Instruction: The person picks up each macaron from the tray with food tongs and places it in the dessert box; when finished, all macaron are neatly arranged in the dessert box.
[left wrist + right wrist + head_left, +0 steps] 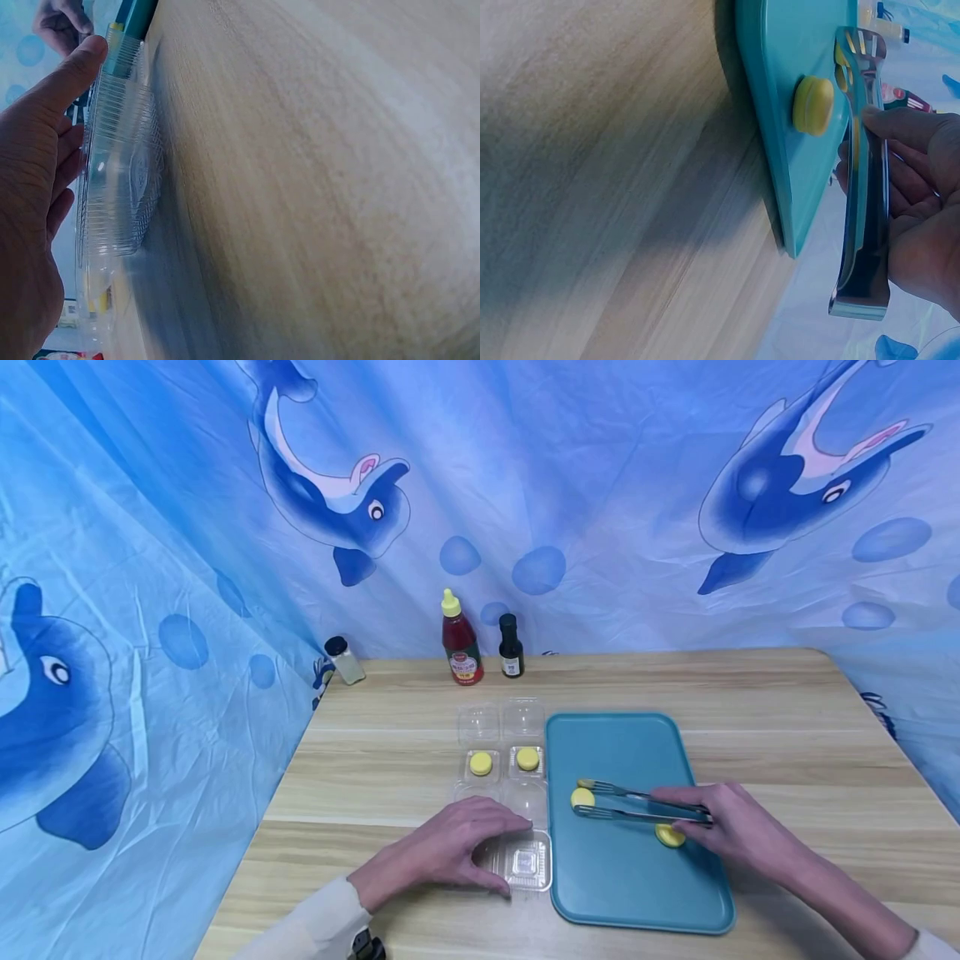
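Observation:
My right hand [720, 818] grips metal tongs [637, 803] above a blue-green tray [630, 885]. The tong tips are spread, one on either side of a yellow macaron [582, 798]. Another yellow macaron [813, 105] lies on the tray below the right hand, partly covered in the head view. With thumb and fingers spread, my left hand [468, 843] rests at a clear plastic box [527, 862] beside the tray. In the left wrist view its straight thumb lies along the ribbed box [116, 172]; some fingers are hidden behind it.
Beyond the left hand, two clear boxes with raised lids [522, 717] hold yellow macarons [481, 763]. Along the back edge stand a red sauce bottle [462, 647], a small dark bottle [511, 647] and a black-capped shaker [345, 662]. A dolphin-print curtain [600, 485] hangs behind.

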`<move>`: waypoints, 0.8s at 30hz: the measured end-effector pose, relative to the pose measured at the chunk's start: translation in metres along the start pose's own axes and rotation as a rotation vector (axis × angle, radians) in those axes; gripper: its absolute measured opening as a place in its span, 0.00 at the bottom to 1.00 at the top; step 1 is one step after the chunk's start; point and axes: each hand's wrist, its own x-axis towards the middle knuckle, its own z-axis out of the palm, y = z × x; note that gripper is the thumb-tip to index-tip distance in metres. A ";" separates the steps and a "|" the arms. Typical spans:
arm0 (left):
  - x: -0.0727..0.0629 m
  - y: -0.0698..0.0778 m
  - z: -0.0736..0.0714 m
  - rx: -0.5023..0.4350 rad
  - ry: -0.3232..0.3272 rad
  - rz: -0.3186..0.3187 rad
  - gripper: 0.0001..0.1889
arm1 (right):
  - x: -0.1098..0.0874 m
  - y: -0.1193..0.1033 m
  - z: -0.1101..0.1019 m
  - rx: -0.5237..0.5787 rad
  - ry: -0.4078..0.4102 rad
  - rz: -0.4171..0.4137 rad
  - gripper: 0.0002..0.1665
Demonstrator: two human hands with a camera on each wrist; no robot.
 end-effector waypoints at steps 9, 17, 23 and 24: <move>0.000 -0.001 0.001 0.024 0.011 0.017 0.48 | 0.000 -0.006 -0.005 -0.024 0.007 0.014 0.28; -0.001 -0.002 0.002 0.012 0.012 0.012 0.48 | 0.001 -0.014 -0.007 0.003 -0.003 -0.022 0.29; -0.001 -0.003 0.002 0.049 0.022 0.035 0.48 | 0.001 -0.025 -0.006 -0.007 -0.019 -0.094 0.29; 0.000 -0.003 0.002 0.047 0.023 0.035 0.48 | 0.001 -0.027 -0.006 -0.018 -0.014 -0.112 0.29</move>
